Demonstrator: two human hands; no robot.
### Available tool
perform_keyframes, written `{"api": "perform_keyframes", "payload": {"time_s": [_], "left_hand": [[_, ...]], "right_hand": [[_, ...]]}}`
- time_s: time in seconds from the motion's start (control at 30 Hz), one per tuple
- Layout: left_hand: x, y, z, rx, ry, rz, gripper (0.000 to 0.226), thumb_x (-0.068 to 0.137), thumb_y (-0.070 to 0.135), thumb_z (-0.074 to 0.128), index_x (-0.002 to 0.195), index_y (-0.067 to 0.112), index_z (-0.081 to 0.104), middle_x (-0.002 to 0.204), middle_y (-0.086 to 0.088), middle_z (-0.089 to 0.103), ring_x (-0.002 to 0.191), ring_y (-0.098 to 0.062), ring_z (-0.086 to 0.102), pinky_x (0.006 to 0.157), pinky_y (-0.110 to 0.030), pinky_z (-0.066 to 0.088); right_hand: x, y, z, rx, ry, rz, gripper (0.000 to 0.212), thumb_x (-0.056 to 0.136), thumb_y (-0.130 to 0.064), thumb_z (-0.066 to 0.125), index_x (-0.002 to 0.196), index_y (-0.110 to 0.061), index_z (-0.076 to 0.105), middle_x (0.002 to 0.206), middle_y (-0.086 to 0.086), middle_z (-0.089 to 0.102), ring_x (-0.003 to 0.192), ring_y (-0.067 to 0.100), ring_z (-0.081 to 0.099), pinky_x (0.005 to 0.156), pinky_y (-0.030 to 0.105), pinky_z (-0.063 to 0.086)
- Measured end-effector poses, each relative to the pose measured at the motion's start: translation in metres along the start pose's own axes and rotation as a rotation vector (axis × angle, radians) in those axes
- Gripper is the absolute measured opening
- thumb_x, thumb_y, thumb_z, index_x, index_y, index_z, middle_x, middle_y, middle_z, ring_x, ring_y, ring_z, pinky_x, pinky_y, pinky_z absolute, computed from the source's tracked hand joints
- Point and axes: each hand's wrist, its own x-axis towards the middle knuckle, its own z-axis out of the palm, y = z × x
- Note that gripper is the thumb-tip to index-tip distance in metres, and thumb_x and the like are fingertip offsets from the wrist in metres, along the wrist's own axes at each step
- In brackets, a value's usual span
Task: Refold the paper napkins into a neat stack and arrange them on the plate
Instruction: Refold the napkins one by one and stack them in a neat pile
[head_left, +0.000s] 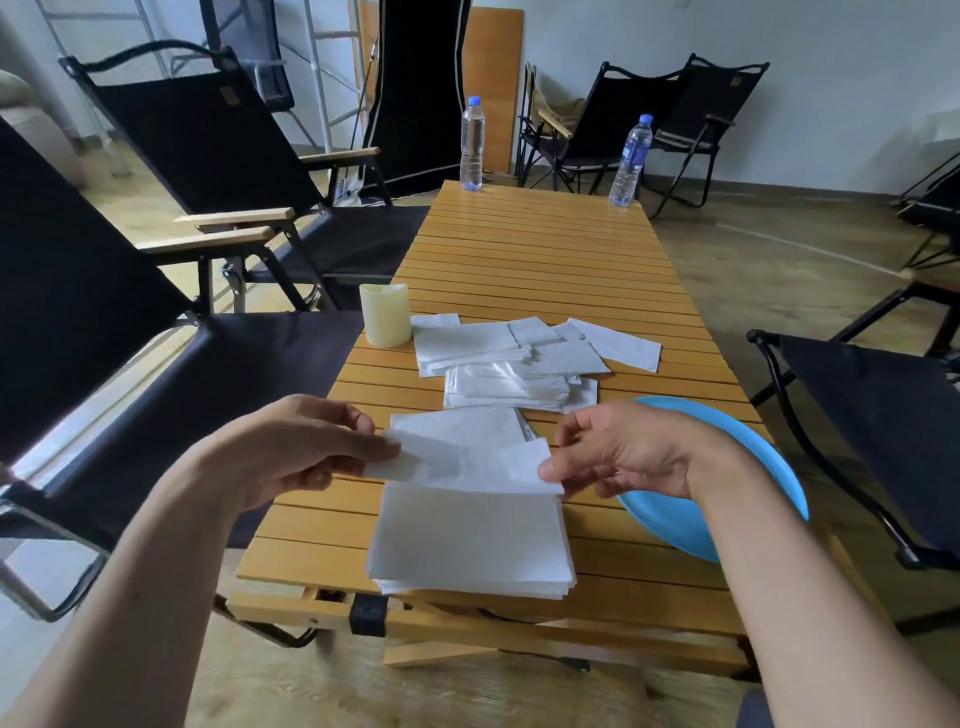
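White napkin (467, 463) is hanging over the neat stack (470, 540) on the bench (519, 249); my left hand (306, 447) and right hand (628, 452) are pinching its ends, fingers (374, 446) curled, with the blue plate (675, 530) lying under my right wrist.

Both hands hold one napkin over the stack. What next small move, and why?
Probably lower the napkin onto the stack, edges aligned: the left hand and right hand pinch its ends just above it, and loose napkins lie beyond.
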Motion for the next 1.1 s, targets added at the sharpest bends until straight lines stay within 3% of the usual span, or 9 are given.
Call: {"api": "perform_keyframes", "payload": {"time_s": [0.1,0.3,0.67,0.73,0.8,0.87,0.93,1.0,1.1], "left_hand": [[-0.005,-0.004,0.005,0.085,-0.066,-0.075,0.048,0.044,0.026,0.095,0.078,0.015,0.064,0.080,-0.008,0.076,0.059,-0.009,0.066,0.044,-0.018,0.040],[-0.003,-0.012,0.010,0.311,-0.109,-0.186,0.052,0.048,0.029,0.096,0.085,0.012,0.064,0.074,-0.008,0.075,0.054,-0.008,0.063,0.047,-0.019,0.040],[0.006,-0.014,0.009,0.470,-0.137,-0.299,0.080,0.035,0.039,0.099,0.103,0.012,0.067,0.068,-0.003,0.073,0.050,-0.009,0.055,0.045,-0.019,0.039],[0.007,-0.017,0.004,0.431,-0.067,-0.225,0.083,0.029,0.046,0.096,0.101,0.015,0.068,0.067,-0.002,0.073,0.059,-0.012,0.056,0.047,-0.021,0.041],[0.014,-0.021,0.001,0.346,0.089,-0.109,0.065,0.039,0.047,0.094,0.093,0.018,0.072,0.071,-0.001,0.075,0.069,-0.016,0.062,0.051,-0.023,0.045],[0.024,-0.025,0.006,0.321,0.277,0.074,0.035,0.062,0.039,0.090,0.087,0.021,0.073,0.078,0.002,0.075,0.078,-0.014,0.069,0.058,-0.026,0.051],[0.037,-0.029,0.015,0.410,0.393,0.331,0.018,0.077,0.027,0.084,0.091,0.022,0.074,0.094,0.006,0.075,0.087,-0.011,0.070,0.076,-0.033,0.057],[0.047,-0.036,0.024,0.522,0.398,0.512,0.021,0.082,0.024,0.080,0.102,0.021,0.077,0.111,0.004,0.074,0.096,-0.013,0.069,0.089,-0.037,0.056],[0.060,-0.046,0.033,0.611,0.334,0.593,0.023,0.086,0.025,0.077,0.108,0.020,0.078,0.121,0.005,0.070,0.105,-0.013,0.066,0.091,-0.029,0.053]], "right_hand": [[-0.005,0.006,0.004,-0.156,-0.016,0.052,0.040,0.072,-0.011,0.088,0.086,-0.017,0.052,0.076,0.005,0.075,0.074,0.015,0.075,0.050,0.018,0.043],[-0.003,0.015,0.012,-0.297,-0.020,0.150,0.044,0.072,-0.011,0.088,0.081,-0.018,0.046,0.075,0.004,0.076,0.072,0.016,0.075,0.046,0.016,0.040],[0.001,0.012,0.016,-0.511,-0.036,0.219,0.039,0.063,-0.027,0.095,0.077,-0.019,0.060,0.059,-0.005,0.069,0.055,0.006,0.065,0.045,0.016,0.041],[0.003,0.012,0.010,-0.478,0.050,0.141,0.040,0.059,-0.036,0.096,0.075,-0.017,0.065,0.058,-0.005,0.066,0.050,0.006,0.056,0.044,0.017,0.041],[0.015,0.013,0.003,-0.346,0.228,-0.030,0.033,0.064,-0.036,0.094,0.077,-0.017,0.070,0.060,-0.005,0.065,0.052,0.007,0.053,0.046,0.020,0.041],[0.036,0.015,0.002,-0.284,0.417,-0.253,0.015,0.076,-0.027,0.087,0.082,-0.019,0.076,0.071,-0.007,0.071,0.064,0.008,0.060,0.058,0.022,0.047],[0.058,0.020,0.009,-0.440,0.550,-0.391,0.006,0.084,-0.022,0.080,0.090,-0.022,0.078,0.088,-0.007,0.075,0.083,0.009,0.065,0.076,0.025,0.051],[0.075,0.027,0.017,-0.618,0.573,-0.441,0.011,0.087,-0.025,0.076,0.098,-0.024,0.079,0.103,-0.006,0.073,0.097,0.010,0.063,0.087,0.028,0.050],[0.090,0.038,0.019,-0.751,0.521,-0.471,0.012,0.088,-0.028,0.074,0.100,-0.027,0.078,0.108,-0.009,0.069,0.105,0.010,0.056,0.086,0.029,0.045]]}}
